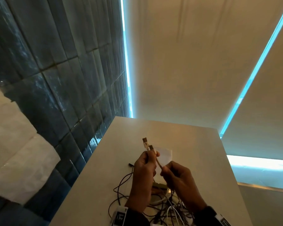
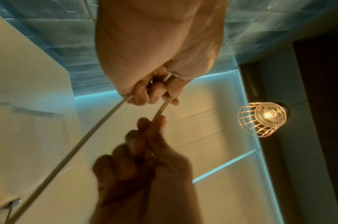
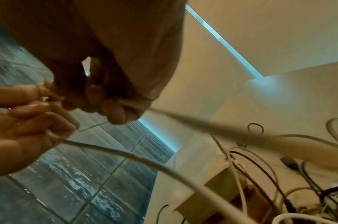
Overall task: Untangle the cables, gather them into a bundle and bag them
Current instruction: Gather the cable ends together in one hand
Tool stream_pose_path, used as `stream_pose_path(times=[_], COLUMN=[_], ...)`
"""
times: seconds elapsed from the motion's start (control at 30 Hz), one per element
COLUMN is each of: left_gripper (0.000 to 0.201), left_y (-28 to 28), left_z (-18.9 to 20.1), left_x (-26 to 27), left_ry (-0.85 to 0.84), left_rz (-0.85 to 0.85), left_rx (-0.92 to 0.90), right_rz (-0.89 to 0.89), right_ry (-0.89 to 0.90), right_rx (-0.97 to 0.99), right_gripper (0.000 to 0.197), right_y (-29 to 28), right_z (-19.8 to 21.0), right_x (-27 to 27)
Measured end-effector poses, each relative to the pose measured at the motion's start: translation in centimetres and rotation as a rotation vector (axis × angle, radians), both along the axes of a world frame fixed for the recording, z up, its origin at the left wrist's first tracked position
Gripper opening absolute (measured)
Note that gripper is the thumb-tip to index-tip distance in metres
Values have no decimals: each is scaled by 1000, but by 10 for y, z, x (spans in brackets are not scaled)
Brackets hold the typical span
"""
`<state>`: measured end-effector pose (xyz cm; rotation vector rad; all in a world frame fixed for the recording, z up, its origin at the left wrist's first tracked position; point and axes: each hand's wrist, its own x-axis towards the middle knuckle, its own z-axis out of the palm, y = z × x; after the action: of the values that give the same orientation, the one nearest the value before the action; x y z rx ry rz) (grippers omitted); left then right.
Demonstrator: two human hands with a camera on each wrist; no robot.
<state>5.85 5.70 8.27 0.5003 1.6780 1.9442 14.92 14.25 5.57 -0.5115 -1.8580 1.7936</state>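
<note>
Standing over a pale table (image 1: 194,144) in the lower centre of the head view, a person works beside a wall of dark glossy tiles (image 1: 59,70) at the left, with cream blinds (image 1: 186,54) edged in cold blue light filling the top and right. A caged pendant lamp (image 2: 263,119) glows at the right of the left wrist view.

Most of the cables (image 1: 167,207) lie in a black and white tangle on the table at the bottom centre, under the wrists. Raised above it, the left hand (image 1: 144,175) has its fingers curled round two pale cables whose USB plugs (image 1: 147,145) stick up past the knuckles. The right hand (image 1: 178,178) pinches one of those cables just below, thumb against curled fingers, nearly touching the left. A white sheet (image 1: 165,156), possibly the bag, shows behind the hands.

Black and white tags (image 1: 119,217) sit on the wrists; their marks are too blurred to read.
</note>
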Motion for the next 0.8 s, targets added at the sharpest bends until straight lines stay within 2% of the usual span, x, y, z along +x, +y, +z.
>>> stream_pose_path(times=[0.07,0.17,0.3,0.47,0.6,0.8], left_gripper=[30,34,35,32,34,34], left_y=[1,2,1,-3,-7,-17], left_z=[-2,-3,0,11,14,20], left_x=[2,2,-6,-11,-14,-18], left_ry=[70,94,-48,-303,-363,-351], left_rz=[-19,6,82,41,49,30], left_rx=[-34,-45,42,267,324,343], right_rz=[-39,11,64,73,76,42], right_ry=[0,-4,-52,-116,-135,-170], right_rx=[64,127,176,129,148,170], right_gripper=[26,26,27,30,28,30], right_y=[0,-3,-2,-5,-7,-6], right_z=[3,8,0,-19,-24,-49], right_x=[-3,-8,-9,-4,-4,-9])
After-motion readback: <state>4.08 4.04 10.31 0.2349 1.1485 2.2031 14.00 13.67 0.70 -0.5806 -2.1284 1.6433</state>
